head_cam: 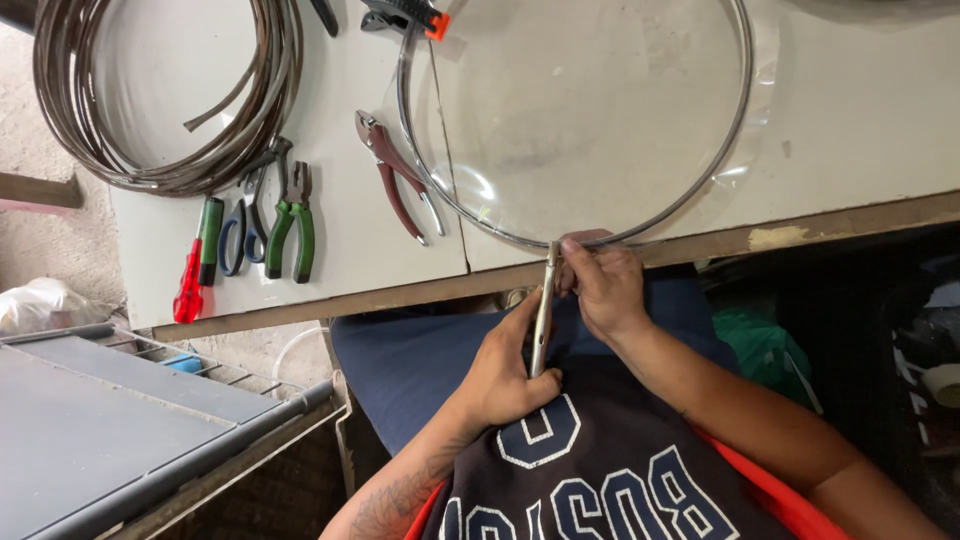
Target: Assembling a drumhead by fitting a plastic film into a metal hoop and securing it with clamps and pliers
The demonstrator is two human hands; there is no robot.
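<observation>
Left hand [505,375] closed round slim silver metal hand tool [541,320]; right-hand fingers [585,262] pinching thin round metal hoop [735,130] at six o'clock, over pale counter [860,120] edge. Likely risks: tool slipping onto fingers; hoop springing loose.

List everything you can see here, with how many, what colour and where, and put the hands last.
metal hoop: one, silver, with clear film, on the table
table: one, off-white, across the top
coiled band: one coil, brown, top left
pliers: one, green handles, left
pliers with dark red handles: one, beside the hoop
scissors: one, blue handles, left
screwdriver: one, red and green, far left
clamp: one, black and orange, top edge
metal tool: one, silver, at the hoop's near edge
left hand: gripping the tool
right hand: at the hoop's edge
</observation>
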